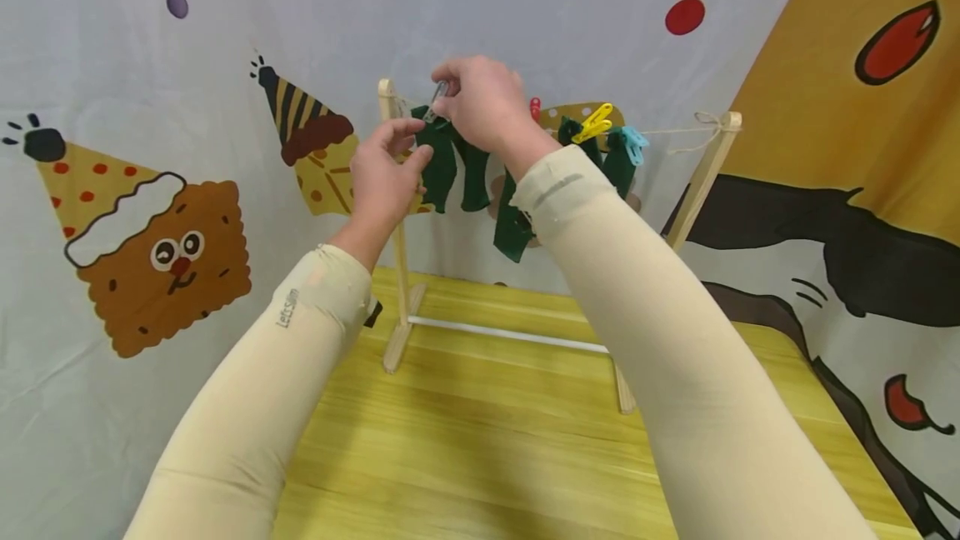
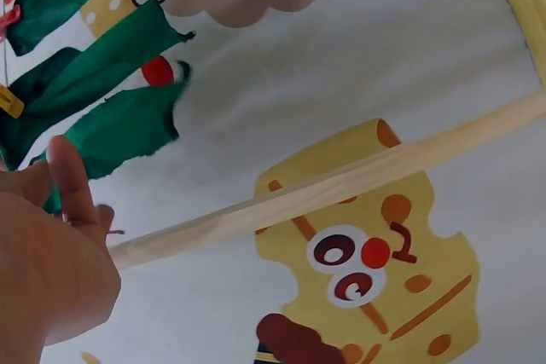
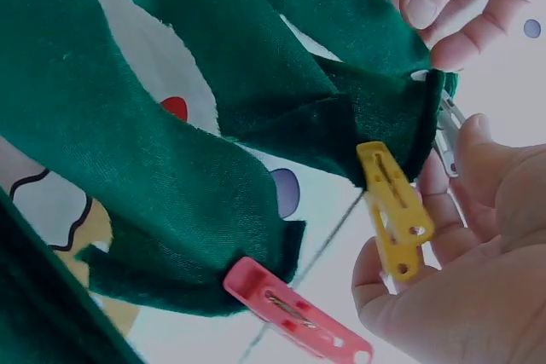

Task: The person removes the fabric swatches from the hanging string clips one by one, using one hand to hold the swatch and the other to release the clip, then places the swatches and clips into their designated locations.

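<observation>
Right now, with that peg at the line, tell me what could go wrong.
1. The clear clothespin pinched by the right hand may miss the green cloth, so it slips off the string.
2. The left hand tugging the cloth could tip the light wooden rack.

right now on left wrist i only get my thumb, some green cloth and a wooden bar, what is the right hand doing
observer: The right hand pinches a pale clothes peg at the top of the green cloth, near the left post of the rack.
operator: is my left hand on that same cloth
observer: Yes, the left hand pinches its upper edge just below that peg.
operator: any other pegs up there
observer: Three, further right on the string: a red peg, a yellow peg and a blue peg, the last two on more green cloth.
</observation>
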The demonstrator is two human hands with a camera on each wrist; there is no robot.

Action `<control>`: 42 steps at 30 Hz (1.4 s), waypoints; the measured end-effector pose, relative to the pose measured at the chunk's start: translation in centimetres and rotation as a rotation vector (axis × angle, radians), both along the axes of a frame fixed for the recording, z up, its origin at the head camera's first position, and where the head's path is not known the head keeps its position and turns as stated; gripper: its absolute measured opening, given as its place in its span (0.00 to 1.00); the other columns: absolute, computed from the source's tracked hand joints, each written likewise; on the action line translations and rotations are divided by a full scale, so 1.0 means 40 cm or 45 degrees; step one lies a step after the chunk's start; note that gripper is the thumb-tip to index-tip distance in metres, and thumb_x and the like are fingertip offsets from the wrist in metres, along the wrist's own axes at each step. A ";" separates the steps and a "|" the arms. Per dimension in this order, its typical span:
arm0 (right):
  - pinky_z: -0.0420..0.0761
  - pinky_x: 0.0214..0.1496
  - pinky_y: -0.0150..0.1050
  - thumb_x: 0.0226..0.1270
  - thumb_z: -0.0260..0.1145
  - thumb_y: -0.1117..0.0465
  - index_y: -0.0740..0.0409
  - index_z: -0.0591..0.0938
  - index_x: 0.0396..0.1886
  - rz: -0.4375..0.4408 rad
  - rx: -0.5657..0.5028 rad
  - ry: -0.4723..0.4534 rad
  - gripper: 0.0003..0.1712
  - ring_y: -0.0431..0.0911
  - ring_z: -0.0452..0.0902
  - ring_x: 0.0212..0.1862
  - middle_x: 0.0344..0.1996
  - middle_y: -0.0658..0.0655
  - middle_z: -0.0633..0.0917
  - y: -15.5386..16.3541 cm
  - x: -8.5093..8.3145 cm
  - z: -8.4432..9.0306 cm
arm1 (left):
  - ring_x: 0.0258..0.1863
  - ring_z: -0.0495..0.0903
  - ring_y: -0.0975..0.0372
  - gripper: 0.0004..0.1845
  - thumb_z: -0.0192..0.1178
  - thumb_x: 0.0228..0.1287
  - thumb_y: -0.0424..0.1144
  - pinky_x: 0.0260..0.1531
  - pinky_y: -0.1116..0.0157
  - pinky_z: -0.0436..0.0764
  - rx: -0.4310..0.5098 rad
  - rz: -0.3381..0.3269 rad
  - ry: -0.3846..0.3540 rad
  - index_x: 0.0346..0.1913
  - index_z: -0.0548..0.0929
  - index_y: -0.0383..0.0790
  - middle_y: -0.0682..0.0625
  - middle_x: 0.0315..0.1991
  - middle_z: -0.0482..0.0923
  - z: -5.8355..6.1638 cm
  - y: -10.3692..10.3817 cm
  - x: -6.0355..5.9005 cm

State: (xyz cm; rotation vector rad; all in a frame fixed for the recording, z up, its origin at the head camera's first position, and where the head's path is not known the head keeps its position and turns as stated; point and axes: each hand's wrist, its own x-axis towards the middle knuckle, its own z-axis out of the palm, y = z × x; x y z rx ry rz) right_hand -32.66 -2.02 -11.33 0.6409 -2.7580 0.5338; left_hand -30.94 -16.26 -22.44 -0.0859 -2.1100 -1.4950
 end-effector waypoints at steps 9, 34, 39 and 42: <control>0.77 0.60 0.37 0.70 0.64 0.50 0.41 0.77 0.64 0.116 -0.367 -0.150 0.23 0.41 0.76 0.58 0.58 0.48 0.80 0.018 -0.008 -0.011 | 0.61 0.78 0.63 0.16 0.65 0.65 0.42 0.23 0.66 0.83 0.275 -0.108 0.046 0.56 0.82 0.56 0.53 0.62 0.79 -0.009 -0.012 -0.024; 0.77 0.61 0.36 0.69 0.65 0.50 0.40 0.82 0.58 0.082 -0.481 -0.162 0.19 0.40 0.76 0.58 0.56 0.47 0.82 0.020 -0.008 -0.014 | 0.26 0.76 0.60 0.14 0.65 0.66 0.40 0.16 0.68 0.77 0.365 -0.084 0.002 0.52 0.86 0.57 0.51 0.58 0.81 -0.004 -0.004 -0.026; 0.79 0.57 0.35 0.69 0.65 0.49 0.41 0.84 0.56 0.032 -0.496 -0.077 0.17 0.39 0.78 0.55 0.54 0.46 0.84 0.019 -0.004 -0.014 | 0.23 0.74 0.61 0.15 0.65 0.66 0.39 0.15 0.68 0.77 0.353 -0.078 -0.009 0.53 0.86 0.58 0.51 0.58 0.81 -0.002 -0.001 -0.025; 0.80 0.54 0.35 0.69 0.65 0.48 0.41 0.84 0.54 0.010 -0.529 -0.010 0.16 0.39 0.80 0.52 0.51 0.46 0.86 0.019 -0.002 -0.016 | 0.20 0.73 0.62 0.15 0.65 0.66 0.39 0.15 0.68 0.77 0.346 -0.078 -0.016 0.53 0.86 0.58 0.51 0.58 0.81 0.000 -0.001 -0.023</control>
